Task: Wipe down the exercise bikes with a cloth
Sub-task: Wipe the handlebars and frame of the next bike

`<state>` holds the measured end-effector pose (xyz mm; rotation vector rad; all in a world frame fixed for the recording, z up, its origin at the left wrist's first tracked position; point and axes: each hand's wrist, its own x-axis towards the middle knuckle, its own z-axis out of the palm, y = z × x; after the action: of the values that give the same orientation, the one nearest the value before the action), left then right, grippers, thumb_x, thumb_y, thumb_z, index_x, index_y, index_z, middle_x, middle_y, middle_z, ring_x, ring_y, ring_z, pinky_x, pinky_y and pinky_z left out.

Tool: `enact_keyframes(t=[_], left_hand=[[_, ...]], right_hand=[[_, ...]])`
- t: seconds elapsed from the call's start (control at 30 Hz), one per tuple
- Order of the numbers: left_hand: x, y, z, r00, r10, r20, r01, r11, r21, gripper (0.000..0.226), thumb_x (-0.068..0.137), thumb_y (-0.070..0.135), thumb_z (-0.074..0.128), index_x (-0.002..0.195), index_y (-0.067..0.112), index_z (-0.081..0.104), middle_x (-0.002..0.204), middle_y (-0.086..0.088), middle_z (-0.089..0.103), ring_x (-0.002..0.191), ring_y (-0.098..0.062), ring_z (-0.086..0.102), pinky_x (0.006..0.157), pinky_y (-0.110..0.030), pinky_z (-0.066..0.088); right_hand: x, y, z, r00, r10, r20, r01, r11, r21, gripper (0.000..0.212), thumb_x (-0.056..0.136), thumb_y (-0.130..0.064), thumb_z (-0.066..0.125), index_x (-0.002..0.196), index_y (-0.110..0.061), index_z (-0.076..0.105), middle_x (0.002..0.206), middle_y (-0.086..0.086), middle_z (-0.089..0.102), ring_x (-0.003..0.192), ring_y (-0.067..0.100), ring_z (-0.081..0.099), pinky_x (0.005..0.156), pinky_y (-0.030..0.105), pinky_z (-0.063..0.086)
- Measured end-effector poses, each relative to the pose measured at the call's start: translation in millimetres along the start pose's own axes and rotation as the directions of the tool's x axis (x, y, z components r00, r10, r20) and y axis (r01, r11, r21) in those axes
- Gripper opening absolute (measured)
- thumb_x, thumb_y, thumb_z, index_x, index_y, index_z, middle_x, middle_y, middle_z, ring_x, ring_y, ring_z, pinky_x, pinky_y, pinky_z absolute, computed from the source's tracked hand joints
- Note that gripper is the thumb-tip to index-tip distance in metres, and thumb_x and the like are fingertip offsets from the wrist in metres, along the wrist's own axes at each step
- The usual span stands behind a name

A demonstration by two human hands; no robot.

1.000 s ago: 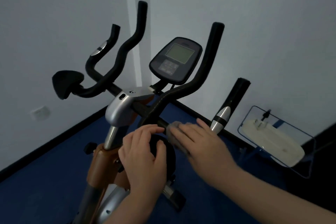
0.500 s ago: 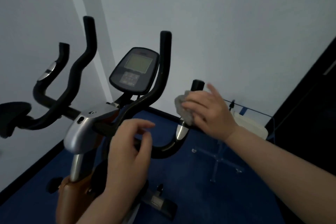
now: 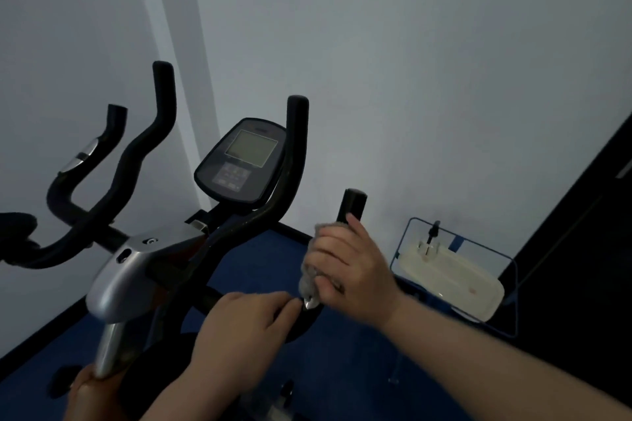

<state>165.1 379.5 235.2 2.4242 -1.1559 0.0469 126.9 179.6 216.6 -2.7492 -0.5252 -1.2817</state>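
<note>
**A:** Which step am I on?

**B:** Wiping the outer right grip. My right hand is curled round the grey cloth, wrapping it on the grip at about four o'clock from the console. My left hand rests on the lower bar beside it, fingers bent; I can't tell whether they close round it.

**A:** Next?

**B:** I'd judge a slide up towards the grip's tip, keeping the wrap snug.

**A:** Room?

**B:** Open above at twelve. At three o'clock the wire rack stands near, with the wall close behind.
</note>
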Motion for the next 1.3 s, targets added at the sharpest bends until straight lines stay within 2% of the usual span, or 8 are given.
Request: enact_keyframes(t=[0.2,0.37,0.5,0.57,0.67,0.8,0.97,1.3], left_hand=[[-1,-2,0,1.0,-0.008,0.001,0.008,1.0,-0.028,0.039,0.095,0.052,0.027,0.066,0.03,0.042,0.057,0.006,0.049,0.063,-0.009,0.049,0.068,-0.022,0.027],[-3,-2,3,0.999,-0.026,-0.048,0.024,0.999,-0.038,0.044,0.089,0.058,0.017,0.064,0.031,0.042,0.057,0.007,0.05,0.063,-0.008,0.049,0.071,-0.022,0.032],[-2,-3,4,0.998,-0.015,-0.067,0.012,0.999,-0.034,0.048,0.09,0.059,0.015,0.066,0.028,0.043,0.057,0.005,0.049,0.062,-0.009,0.049,0.071,-0.022,0.031],[-3,-2,5,0.997,-0.003,-0.075,0.001,1.0,-0.03,0.049,0.091,0.058,0.016,0.067,0.026,0.045,0.057,0.004,0.05,0.062,-0.01,0.05,0.071,-0.022,0.031],[-2,-2,4,0.997,-0.008,-0.078,0.006,1.0,-0.03,0.052,0.093,0.056,0.019,0.074,0.022,0.055,0.062,0.004,0.056,0.065,-0.009,0.053,0.07,-0.021,0.03],[-3,-1,3,0.998,0.002,-0.069,-0.004,0.999,-0.035,0.055,0.091,0.056,0.016,0.075,0.022,0.055,0.062,0.004,0.058,0.066,-0.009,0.054,0.068,-0.019,0.03],[-1,-3,4,0.997,0.011,-0.079,-0.013,1.0,-0.028,0.051,0.093,0.055,0.019,0.072,0.023,0.053,0.062,0.004,0.059,0.067,-0.01,0.055,0.067,-0.019,0.032],[0,1,3,0.997,-0.026,-0.079,0.023,0.999,-0.039,0.052,0.092,0.058,0.019,0.077,0.029,0.059,0.061,0.007,0.058,0.067,-0.006,0.055,0.065,-0.011,0.029]], right_hand=[[63,62,-27,0.899,-0.411,0.154,0.426,0.901,-0.085,0.027,0.086,-0.028,0.054,0.069,-0.012,0.067,0.065,0.002,0.063,0.062,0.024,0.06,0.073,0.035,0.054],[60,64,-12,0.976,-0.132,-0.17,0.122,0.99,-0.069,0.022,0.086,-0.021,0.06,0.07,-0.011,0.07,0.067,0.001,0.066,0.061,0.021,0.059,0.051,0.032,0.048],[50,47,0,0.904,0.238,-0.354,-0.217,0.971,0.1,0.028,0.092,-0.023,0.055,0.079,-0.005,0.072,0.074,0.005,0.069,0.066,0.021,0.062,0.057,0.032,0.052],[56,35,5,0.776,0.482,-0.407,-0.412,0.876,0.251,0.032,0.094,-0.025,0.05,0.078,-0.005,0.069,0.07,0.002,0.065,0.062,0.014,0.058,0.057,0.025,0.048],[72,21,10,0.371,0.84,-0.396,-0.62,0.542,0.568,0.037,0.096,-0.034,0.044,0.079,-0.009,0.066,0.064,-0.01,0.057,0.057,0.001,0.051,0.054,0.014,0.041],[65,-2,12,-0.047,0.972,-0.232,-0.585,0.162,0.795,0.03,0.1,-0.034,0.043,0.098,-0.015,0.066,0.083,-0.01,0.067,0.077,0.0,0.063,0.067,0.023,0.051],[51,-50,16,0.073,0.984,-0.164,-0.561,0.176,0.809,0.036,0.099,-0.036,0.041,0.13,-0.02,0.049,0.121,-0.003,0.062,0.111,0.007,0.06,0.091,0.024,0.05],[32,-57,18,0.076,0.997,0.029,-0.565,0.019,0.825,0.024,0.091,-0.049,0.041,0.112,-0.041,0.052,0.096,-0.009,0.07,0.088,0.004,0.067,0.072,0.021,0.056]])
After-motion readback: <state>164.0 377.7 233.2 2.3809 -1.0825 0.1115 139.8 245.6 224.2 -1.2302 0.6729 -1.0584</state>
